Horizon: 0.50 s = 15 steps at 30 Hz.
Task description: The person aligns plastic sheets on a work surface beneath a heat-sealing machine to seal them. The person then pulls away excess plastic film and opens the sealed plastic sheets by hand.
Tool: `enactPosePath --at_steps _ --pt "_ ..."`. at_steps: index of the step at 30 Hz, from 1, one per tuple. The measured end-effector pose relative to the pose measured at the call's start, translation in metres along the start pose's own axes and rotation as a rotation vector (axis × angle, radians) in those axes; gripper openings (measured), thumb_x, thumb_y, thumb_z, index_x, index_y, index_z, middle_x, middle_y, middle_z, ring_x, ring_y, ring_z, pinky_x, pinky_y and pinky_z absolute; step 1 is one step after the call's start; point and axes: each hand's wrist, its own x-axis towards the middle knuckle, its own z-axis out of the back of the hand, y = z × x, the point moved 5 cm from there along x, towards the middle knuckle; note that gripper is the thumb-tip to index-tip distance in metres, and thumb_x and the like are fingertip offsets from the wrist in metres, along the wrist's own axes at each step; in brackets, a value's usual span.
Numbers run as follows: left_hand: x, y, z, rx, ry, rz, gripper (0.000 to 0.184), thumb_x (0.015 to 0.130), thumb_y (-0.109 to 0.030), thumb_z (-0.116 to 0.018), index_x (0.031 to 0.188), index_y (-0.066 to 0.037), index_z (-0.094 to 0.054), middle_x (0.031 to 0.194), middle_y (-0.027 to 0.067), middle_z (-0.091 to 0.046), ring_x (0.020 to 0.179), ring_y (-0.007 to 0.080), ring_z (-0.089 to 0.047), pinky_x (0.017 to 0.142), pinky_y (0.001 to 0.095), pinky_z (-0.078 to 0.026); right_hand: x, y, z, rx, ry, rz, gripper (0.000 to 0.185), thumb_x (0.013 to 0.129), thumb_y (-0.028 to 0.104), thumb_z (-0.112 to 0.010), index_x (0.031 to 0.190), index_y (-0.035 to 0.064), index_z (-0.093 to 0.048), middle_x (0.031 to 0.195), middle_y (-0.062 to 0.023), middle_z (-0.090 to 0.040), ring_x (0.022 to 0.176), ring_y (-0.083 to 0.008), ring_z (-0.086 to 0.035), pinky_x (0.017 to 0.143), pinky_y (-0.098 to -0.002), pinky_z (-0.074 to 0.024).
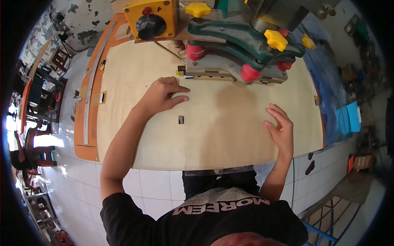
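Note:
My left hand (164, 95) is over the pale sheet (164, 143), left of the machine's lower plate (221, 69). Its thumb and index finger are stretched out and apart, the other fingers curled, with nothing visible between them. My right hand (281, 126) hovers or rests at the sheet's right side, fingers bent and thumb apart, holding nothing I can see. A small dark rectangular piece (181, 119) lies on the sheet below my left hand. Beside the plate's left end are small yellow and dark bits (180, 71).
The machine's green frame (246, 37) has red bumpers and yellow knobs (276, 39). A yellow box with a black dial (150, 27) stands left of it. A metal ruler (96, 82) lies along the orange board (86, 151). Blue plastic (334, 102) hangs at the right.

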Motion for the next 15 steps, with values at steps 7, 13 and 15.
enactPosePath --at_steps 7,13,15 --pt "-0.0017 0.002 -0.0014 0.004 0.006 0.027 0.025 0.076 -0.023 -0.079 0.096 -0.01 -0.076 0.069 0.0089 -0.053 0.063 0.024 -0.052 0.058 0.0355 -0.044 0.0001 -0.0026 0.0 -0.034 0.002 0.044 0.042 0.077 0.002 -0.076 0.117 0.0033 -0.066 0.129 -0.0138 -0.059 0.121 -0.023 -0.055 0.08 -0.0254 -0.0494" --pt "-0.0026 -0.001 -0.0002 0.01 -0.01 -0.002 0.025 0.076 -0.023 -0.079 0.097 -0.01 -0.076 0.068 0.0085 -0.052 0.062 0.0234 -0.051 0.057 0.0353 -0.043 -0.0005 -0.0006 -0.0003 -0.018 -0.001 0.042 0.041 0.077 0.004 -0.077 0.117 0.0034 -0.066 0.128 -0.0128 -0.059 0.119 -0.0221 -0.056 0.076 -0.0251 -0.0499" --pt "-0.003 -0.0015 -0.0001 -0.003 0.005 0.019 0.025 0.076 -0.02 -0.079 0.098 -0.009 -0.075 0.068 0.0089 -0.052 0.063 0.023 -0.051 0.058 0.0348 -0.043 -0.0002 0.0008 -0.0002 -0.022 0.0 0.029 0.041 0.077 0.004 -0.076 0.117 0.0038 -0.067 0.129 -0.0123 -0.06 0.119 -0.0214 -0.056 0.073 -0.0244 -0.0494"
